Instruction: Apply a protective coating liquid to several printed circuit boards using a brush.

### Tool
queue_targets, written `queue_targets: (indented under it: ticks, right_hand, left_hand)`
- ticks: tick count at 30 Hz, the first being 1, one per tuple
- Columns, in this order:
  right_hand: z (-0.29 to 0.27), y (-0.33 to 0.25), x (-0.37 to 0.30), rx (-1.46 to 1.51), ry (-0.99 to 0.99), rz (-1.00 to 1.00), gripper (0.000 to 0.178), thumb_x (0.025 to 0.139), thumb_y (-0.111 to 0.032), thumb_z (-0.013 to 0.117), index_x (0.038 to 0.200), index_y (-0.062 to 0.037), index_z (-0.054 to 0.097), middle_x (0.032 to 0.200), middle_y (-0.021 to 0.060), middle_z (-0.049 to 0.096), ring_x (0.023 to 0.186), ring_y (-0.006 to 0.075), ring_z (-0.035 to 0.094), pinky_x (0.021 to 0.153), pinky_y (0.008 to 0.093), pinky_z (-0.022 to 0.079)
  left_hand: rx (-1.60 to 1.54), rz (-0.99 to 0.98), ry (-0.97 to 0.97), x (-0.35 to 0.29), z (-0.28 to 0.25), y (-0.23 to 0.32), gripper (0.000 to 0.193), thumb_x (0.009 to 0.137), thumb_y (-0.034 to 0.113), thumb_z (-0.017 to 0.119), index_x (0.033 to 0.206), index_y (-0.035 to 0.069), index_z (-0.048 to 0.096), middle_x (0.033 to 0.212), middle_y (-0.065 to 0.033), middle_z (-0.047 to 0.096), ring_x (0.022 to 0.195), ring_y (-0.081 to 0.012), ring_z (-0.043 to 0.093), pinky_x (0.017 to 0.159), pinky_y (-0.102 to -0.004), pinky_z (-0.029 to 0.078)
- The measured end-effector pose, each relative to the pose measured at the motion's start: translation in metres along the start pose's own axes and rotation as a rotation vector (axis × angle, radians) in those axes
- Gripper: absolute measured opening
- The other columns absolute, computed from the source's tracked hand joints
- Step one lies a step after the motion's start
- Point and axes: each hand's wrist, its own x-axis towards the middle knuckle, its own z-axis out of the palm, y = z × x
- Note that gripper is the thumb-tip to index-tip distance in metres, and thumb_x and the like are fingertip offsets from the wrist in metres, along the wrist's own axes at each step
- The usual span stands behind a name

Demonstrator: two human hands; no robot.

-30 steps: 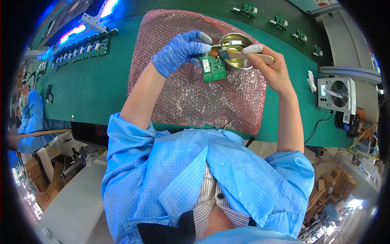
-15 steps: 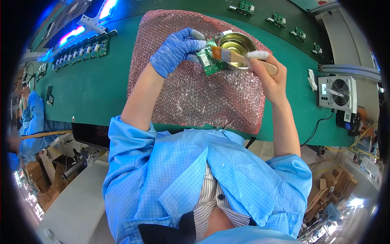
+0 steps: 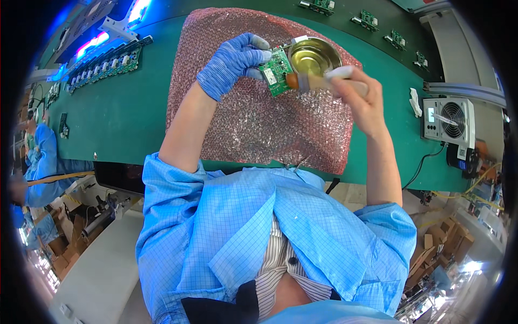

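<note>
— What's the white label (image 3: 269, 76) saying?
— It's looking too small to read on the green circuit board (image 3: 280, 68).
— Grip?
— Left hand (image 3: 232, 65) is clamping the board left of the bowl (image 3: 327, 53); right hand (image 3: 360, 96), a brush (image 3: 304, 82).

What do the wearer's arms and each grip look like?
Left grip: streaked blue knit glove with pale greyish fingertips. Right grip: no glove, just a white cover on at least one finger, motion-blurred. Both forearms bare; light-blue cloth left sleeve and right sleeve, dark grid lines, ending around the elbows. No cables visible on either arm.
</note>
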Motion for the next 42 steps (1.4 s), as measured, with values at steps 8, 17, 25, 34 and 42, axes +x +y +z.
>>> queue_targets:
  ticks: [8, 17, 25, 34, 42]
  right_hand:
    - [-0.003, 0.020, 0.004, 0.163, 0.070, 0.070, 0.021, 0.079, -0.020, 0.055, 0.088, -0.0014, 0.057, 0.070, -0.0005, 0.054, 0.061, 0.0034, 0.047, 0.051, 0.0165, 0.035]
    - [0.015, 0.026, -0.006, 0.181, 0.236, 0.054, 0.020, 0.079, -0.019, 0.056, 0.087, -0.0011, 0.057, 0.071, 0.0001, 0.055, 0.059, 0.0045, 0.050, 0.051, 0.0165, 0.038]
    - [0.023, 0.026, 0.004, 0.171, 0.337, -0.009, 0.017, 0.080, -0.016, 0.054, 0.086, -0.0011, 0.057, 0.068, 0.0020, 0.055, 0.054, 0.0048, 0.049, 0.045, 0.0164, 0.037]
    - [0.035, 0.024, 0.001, 0.159, 0.257, 0.113, 0.015, 0.080, -0.016, 0.053, 0.084, -0.0017, 0.056, 0.066, 0.0010, 0.054, 0.053, 0.0050, 0.050, 0.042, 0.0162, 0.036]
    - [-0.003, 0.047, 0.008, 0.378, 0.592, 0.037, 0.017, 0.078, -0.012, 0.054, 0.088, 0.0010, 0.056, 0.069, 0.0045, 0.055, 0.054, 0.0070, 0.049, 0.046, 0.0175, 0.037]
  left_hand:
    - [-0.087, 0.067, -0.035, -0.001, 0.000, 0.005, 0.020, 0.070, 0.009, 0.063, 0.088, 0.006, 0.054, 0.083, -0.0043, 0.055, 0.072, -0.0130, 0.058, 0.055, -0.0222, 0.053]
    - [-0.180, 0.054, 0.083, 0.000, -0.008, -0.006, 0.021, 0.071, 0.006, 0.061, 0.089, 0.004, 0.052, 0.084, -0.0065, 0.055, 0.074, -0.0163, 0.058, 0.058, -0.0254, 0.054]
    - [-0.295, 0.135, 0.150, -0.002, -0.004, -0.008, 0.019, 0.072, 0.003, 0.060, 0.087, 0.003, 0.049, 0.082, -0.0084, 0.054, 0.075, -0.0196, 0.058, 0.060, -0.0285, 0.055]
    - [-0.310, 0.159, 0.214, 0.006, -0.003, -0.007, 0.018, 0.071, 0.002, 0.060, 0.085, 0.004, 0.049, 0.083, -0.0086, 0.053, 0.075, -0.0195, 0.058, 0.060, -0.0293, 0.055]
    - [-0.304, 0.265, 0.257, 0.056, -0.049, 0.010, 0.011, 0.072, 0.004, 0.060, 0.079, 0.005, 0.052, 0.076, -0.0069, 0.055, 0.069, -0.0178, 0.058, 0.057, -0.0298, 0.054]
